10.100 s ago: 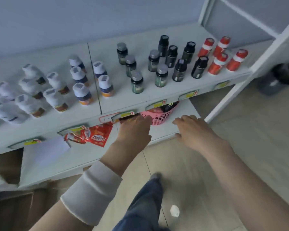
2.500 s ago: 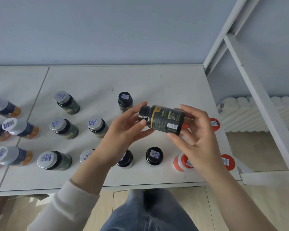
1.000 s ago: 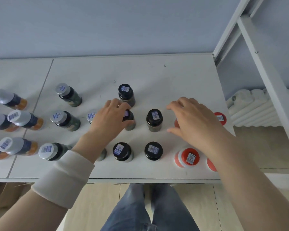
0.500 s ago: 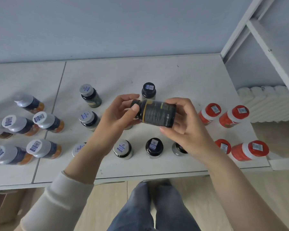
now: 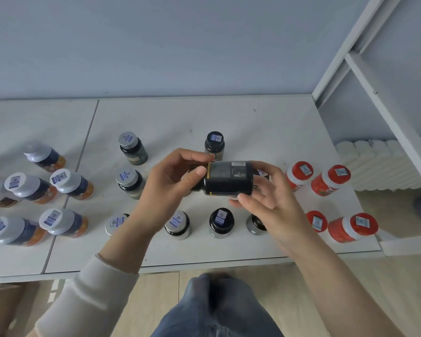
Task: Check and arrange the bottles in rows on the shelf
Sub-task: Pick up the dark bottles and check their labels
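Black bottle (image 5: 227,178) was held sideways between my hands, above the shelf (image 5: 229,113): long axis ran hand to hand, cap end pinched by my left hand (image 5: 170,188), base gripped by my right hand (image 5: 270,203). Equally near both; I judged it needed uprighting before setting down

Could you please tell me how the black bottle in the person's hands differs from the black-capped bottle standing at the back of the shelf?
The held black bottle lies on its side, off the shelf, gripped by the left hand and right hand; the back bottle stands upright on the shelf. The held black bottle shows its printed side; the back bottle shows its stickered cap. Both are dark.
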Demonstrator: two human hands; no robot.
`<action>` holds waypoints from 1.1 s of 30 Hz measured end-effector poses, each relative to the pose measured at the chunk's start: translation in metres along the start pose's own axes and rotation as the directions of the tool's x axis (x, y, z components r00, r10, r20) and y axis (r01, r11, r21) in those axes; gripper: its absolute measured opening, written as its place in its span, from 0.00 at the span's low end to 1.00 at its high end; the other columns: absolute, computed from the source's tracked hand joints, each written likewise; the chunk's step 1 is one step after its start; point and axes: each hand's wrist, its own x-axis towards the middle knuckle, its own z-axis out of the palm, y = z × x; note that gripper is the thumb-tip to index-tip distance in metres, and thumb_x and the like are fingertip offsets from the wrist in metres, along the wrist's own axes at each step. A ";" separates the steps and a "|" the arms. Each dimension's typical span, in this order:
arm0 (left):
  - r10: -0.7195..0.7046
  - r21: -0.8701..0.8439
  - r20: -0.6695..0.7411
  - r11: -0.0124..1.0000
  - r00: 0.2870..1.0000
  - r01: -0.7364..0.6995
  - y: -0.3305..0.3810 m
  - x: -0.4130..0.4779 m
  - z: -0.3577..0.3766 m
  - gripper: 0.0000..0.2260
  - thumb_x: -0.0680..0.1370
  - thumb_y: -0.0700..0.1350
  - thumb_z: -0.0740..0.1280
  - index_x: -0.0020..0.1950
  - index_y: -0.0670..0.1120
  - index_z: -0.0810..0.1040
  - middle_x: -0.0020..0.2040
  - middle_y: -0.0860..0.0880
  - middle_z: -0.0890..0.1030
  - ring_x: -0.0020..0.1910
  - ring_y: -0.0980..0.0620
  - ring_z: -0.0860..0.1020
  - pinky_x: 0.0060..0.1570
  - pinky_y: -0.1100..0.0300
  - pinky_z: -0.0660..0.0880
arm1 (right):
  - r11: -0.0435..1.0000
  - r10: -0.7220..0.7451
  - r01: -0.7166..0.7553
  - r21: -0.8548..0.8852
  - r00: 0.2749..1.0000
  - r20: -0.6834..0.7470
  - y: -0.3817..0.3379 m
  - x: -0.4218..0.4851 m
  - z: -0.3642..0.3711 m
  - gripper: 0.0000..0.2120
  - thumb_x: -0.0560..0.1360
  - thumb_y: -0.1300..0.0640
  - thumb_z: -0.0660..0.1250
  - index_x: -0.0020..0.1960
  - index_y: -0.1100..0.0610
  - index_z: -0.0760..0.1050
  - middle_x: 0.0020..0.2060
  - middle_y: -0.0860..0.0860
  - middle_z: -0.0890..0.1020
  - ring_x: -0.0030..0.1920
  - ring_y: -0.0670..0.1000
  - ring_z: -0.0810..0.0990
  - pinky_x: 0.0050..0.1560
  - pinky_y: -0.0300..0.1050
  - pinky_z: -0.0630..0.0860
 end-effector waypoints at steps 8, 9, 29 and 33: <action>-0.103 0.044 0.080 0.994 0.991 0.100 -0.005 -0.001 0.004 0.20 0.67 0.51 0.70 0.58 0.48 0.74 0.57 0.49 0.80 0.57 0.51 0.79 0.52 0.58 0.77 | 0.999 -0.052 0.052 -0.013 0.998 -0.020 0.000 0.002 -0.006 0.24 0.63 0.63 0.73 0.56 0.51 0.70 0.52 0.48 0.78 0.55 0.49 0.79 0.56 0.56 0.78; -0.139 0.005 0.087 0.990 0.986 0.139 -0.006 -0.002 0.004 0.20 0.68 0.51 0.69 0.58 0.47 0.74 0.55 0.48 0.80 0.55 0.51 0.80 0.51 0.57 0.77 | 0.998 -0.069 0.069 0.010 0.998 -0.014 0.000 0.001 -0.007 0.24 0.63 0.62 0.72 0.56 0.51 0.69 0.53 0.48 0.78 0.57 0.50 0.78 0.57 0.56 0.78; -0.302 -0.193 0.102 0.929 0.948 0.317 -0.011 0.031 -0.001 0.13 0.75 0.42 0.67 0.59 0.45 0.75 0.49 0.50 0.83 0.47 0.55 0.81 0.47 0.65 0.77 | 0.645 -0.237 0.112 -0.756 0.970 -0.060 -0.013 0.016 -0.006 0.26 0.63 0.52 0.76 0.57 0.57 0.72 0.49 0.49 0.77 0.44 0.51 0.81 0.41 0.39 0.79; -0.126 0.443 0.069 0.893 0.990 0.083 -0.007 0.043 0.000 0.17 0.72 0.36 0.71 0.56 0.52 0.76 0.53 0.52 0.79 0.51 0.62 0.77 0.51 0.70 0.73 | 0.090 -0.176 0.119 -0.989 0.979 0.102 -0.016 0.026 -0.030 0.26 0.66 0.52 0.76 0.60 0.58 0.72 0.55 0.55 0.77 0.52 0.56 0.78 0.42 0.47 0.77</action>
